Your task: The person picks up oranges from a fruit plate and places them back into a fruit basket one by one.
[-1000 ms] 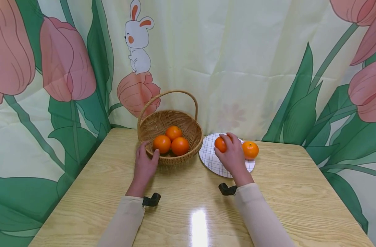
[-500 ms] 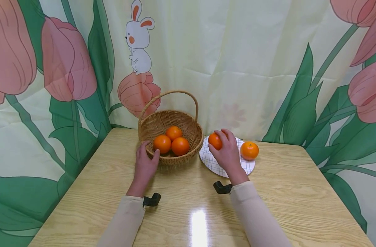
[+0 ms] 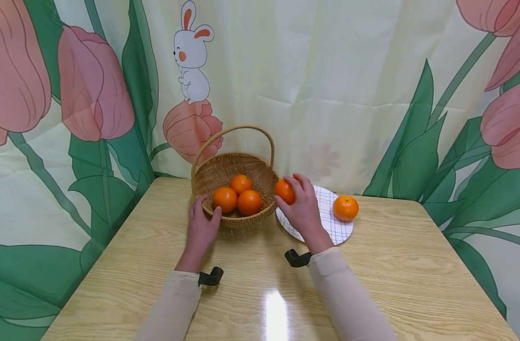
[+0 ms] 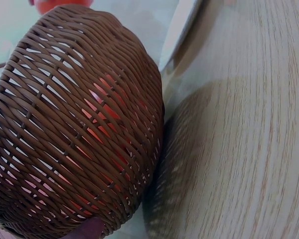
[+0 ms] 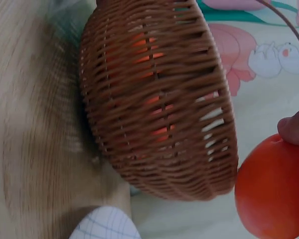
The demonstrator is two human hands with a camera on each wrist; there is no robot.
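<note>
In the head view my right hand (image 3: 301,208) grips an orange (image 3: 284,191) beside the right rim of the wicker basket (image 3: 266,213). The right wrist view shows that orange (image 5: 274,191) close to the rim, with a thumb pressed on it. My left hand (image 3: 202,230) holds the basket's front-left rim, its thumb and fingers spread over the edge. Inside the basket lie three oranges (image 3: 250,202). A single orange (image 3: 345,208) rests at the right side of the white checked plate (image 3: 328,222). Through the weave (image 4: 84,114), orange colour shows in the left wrist view.
A tall arched handle (image 3: 242,126) rises over the basket. The wooden table (image 3: 251,274) ends at a curtain (image 3: 345,118) printed with tulips and a rabbit. The plate lies just right of the basket.
My right hand has carried the orange left from over the plate to the basket's right rim. The left hand stays on the basket, and the other oranges have hardly moved.
</note>
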